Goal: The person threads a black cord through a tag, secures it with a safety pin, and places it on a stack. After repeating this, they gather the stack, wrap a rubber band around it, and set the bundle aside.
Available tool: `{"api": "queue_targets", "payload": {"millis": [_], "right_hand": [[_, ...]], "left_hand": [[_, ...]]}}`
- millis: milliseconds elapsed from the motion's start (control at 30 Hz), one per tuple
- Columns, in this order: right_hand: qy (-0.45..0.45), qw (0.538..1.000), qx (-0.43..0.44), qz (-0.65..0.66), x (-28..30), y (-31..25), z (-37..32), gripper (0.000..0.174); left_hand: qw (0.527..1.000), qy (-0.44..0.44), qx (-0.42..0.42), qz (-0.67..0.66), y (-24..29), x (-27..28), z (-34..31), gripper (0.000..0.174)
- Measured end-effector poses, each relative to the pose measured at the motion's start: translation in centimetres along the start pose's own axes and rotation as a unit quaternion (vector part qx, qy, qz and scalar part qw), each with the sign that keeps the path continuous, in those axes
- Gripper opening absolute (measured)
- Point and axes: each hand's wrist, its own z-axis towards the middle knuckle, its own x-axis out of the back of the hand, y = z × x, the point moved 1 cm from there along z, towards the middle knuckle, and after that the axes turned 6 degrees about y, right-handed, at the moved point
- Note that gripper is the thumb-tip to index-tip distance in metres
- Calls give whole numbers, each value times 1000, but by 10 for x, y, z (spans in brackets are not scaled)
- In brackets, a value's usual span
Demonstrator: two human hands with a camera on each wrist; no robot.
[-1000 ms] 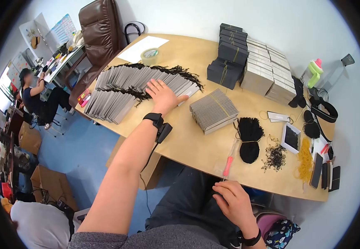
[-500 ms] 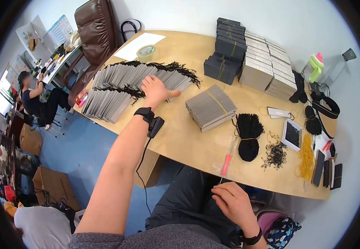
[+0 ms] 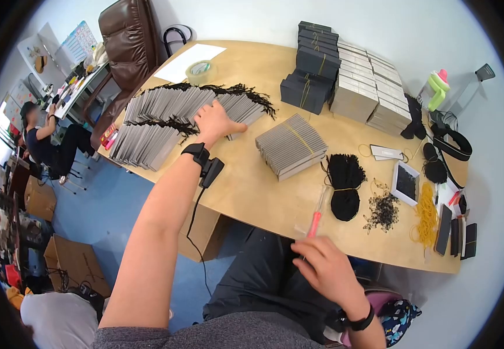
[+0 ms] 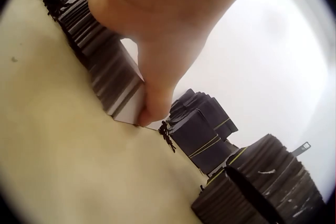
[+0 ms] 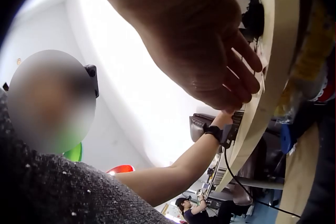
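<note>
My left hand lies over the near-right end of a fanned row of grey cards trimmed with black strings, its thumb out to the right. In the left wrist view, the thumb presses against the end card. At the table's front edge, my right hand hovers with fingers loosely bent, its fingertips overlapping the lower end of a red-handled tool with a thin shaft. A banded block of grey cards stands between the hands. Beside the tool lies a tied bundle of black strings.
At the back right stand banded black stacks and white stacks. Small black clips, a white box and yellow rubber bands lie to the right. A tape roll sits behind the row. A person sits far left.
My left hand has shifted slightly left along the card row, its fingers less spread. The right hand has moved up to the red-handled tool, covering its lower end.
</note>
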Motion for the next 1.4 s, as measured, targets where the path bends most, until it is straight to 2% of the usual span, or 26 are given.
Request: {"api": "queue_targets", "payload": {"millis": [33, 100, 167, 200, 267, 333, 467, 533, 567, 600, 633, 667, 700, 733, 800, 833, 867, 933, 967, 1033, 1100, 1167, 1267, 1300, 1367, 1400], "right_hand": [[-5, 999, 28, -22, -1, 7, 9, 40], [9, 995, 32, -95, -3, 3, 42, 47], [30, 972, 83, -220, -22, 18, 70, 55], [30, 971, 82, -221, -32, 20, 84, 55], [34, 937, 86, -337, -50, 24, 109, 53], [25, 938, 87, -334, -74, 47, 123, 49], [14, 929, 100, -357, -80, 80, 143, 42], [12, 923, 89, -373, -70, 91, 150, 42], [14, 917, 77, -392, -63, 97, 152, 42], [13, 917, 75, -393, -56, 103, 154, 42], [24, 924, 57, -378, -48, 108, 156, 42], [35, 930, 40, -363, -44, 108, 158, 43], [37, 952, 31, -304, -28, 89, 159, 45], [33, 952, 30, -303, -26, 83, 159, 45], [131, 984, 23, -116, -23, 72, 158, 48], [128, 985, 22, -118, -23, 59, 157, 57], [125, 985, 21, -120, -31, 51, 157, 57], [95, 982, 113, -118, -49, 36, 155, 72], [94, 982, 111, -120, -59, 33, 154, 72], [10, 983, 113, -144, -83, 34, 154, 86], [-10, 981, 113, -158, -99, 40, 158, 88], [-34, 978, 117, -170, -109, 44, 162, 90], [-74, 966, 127, -214, -114, 47, 164, 91], [-75, 971, 122, -192, -114, 47, 163, 89], [-72, 976, 116, -170, -112, 50, 166, 87], [-78, 991, 80, -76, -112, 56, 169, 87]], "left_hand": [[1000, -15, 3, -8, 2, 2, 2, 119], [999, -29, 8, -41, -2, 5, 8, 118], [996, -43, 15, -73, -4, 11, 13, 117], [993, -37, 12, -108, -4, 18, 14, 117], [989, -31, 12, -142, -11, 29, 17, 117], [957, -25, -6, -287, -21, 38, 21, 118], [951, 9, -60, -302, -41, 67, -5, 124], [943, -27, -70, -324, -47, 80, -34, 126], [964, 11, -84, -251, -56, 79, -45, 126], [978, 49, -99, -178, -62, 78, -57, 126], [980, 51, -121, -151, -64, 76, -72, 127], [980, 51, -122, -151, -65, 76, -87, 127], [978, 44, -155, -135, -62, 75, -103, 127], [975, 36, -186, -118, -60, 72, -117, 127], [970, 43, -212, -111, -53, 57, -139, 127], [964, 55, -241, -102, -49, 50, -147, 127], [964, 54, -240, -105, -45, 44, -153, 127], [960, 49, -262, -81, -35, 33, -159, 127], [959, 48, -268, -81, -34, 22, -159, 127], [960, 39, -267, -69, -33, 11, -162, 132], [962, 30, -265, -55, -31, 12, -163, 136], [967, -12, -255, -19, -30, 19, -166, 148], [969, -55, -241, -31, -38, 24, -166, 155], [968, -56, -242, -33, -43, 22, -169, 155], [964, -7, -239, -119, -57, 13, -176, 145], [963, -8, -242, -118, -59, 7, -177, 145]]}}
